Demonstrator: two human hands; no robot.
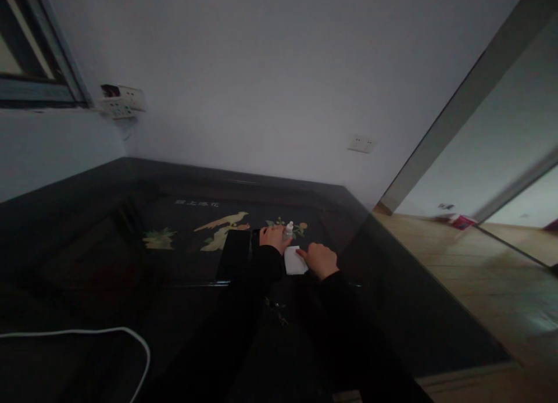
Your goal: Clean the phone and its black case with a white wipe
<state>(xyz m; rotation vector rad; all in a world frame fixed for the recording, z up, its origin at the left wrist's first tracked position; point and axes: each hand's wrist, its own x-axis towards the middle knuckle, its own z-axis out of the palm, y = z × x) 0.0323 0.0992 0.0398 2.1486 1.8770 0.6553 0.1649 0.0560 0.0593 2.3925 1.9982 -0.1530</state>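
Your small white dropper bottle [288, 231], narrow-tipped and standing upright, sits just beside your left hand [272, 238]; you can't clearly tell whether the hand grips it. A white rectangular sheet of paper or card [295, 260] lies flat just below the bottle, between your hands, touching your right hand [320, 260] along its right edge.

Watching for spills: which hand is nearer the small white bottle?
The left hand, right against the small white bottle. The right hand is farther off, to the bottle's lower right, past the white card.
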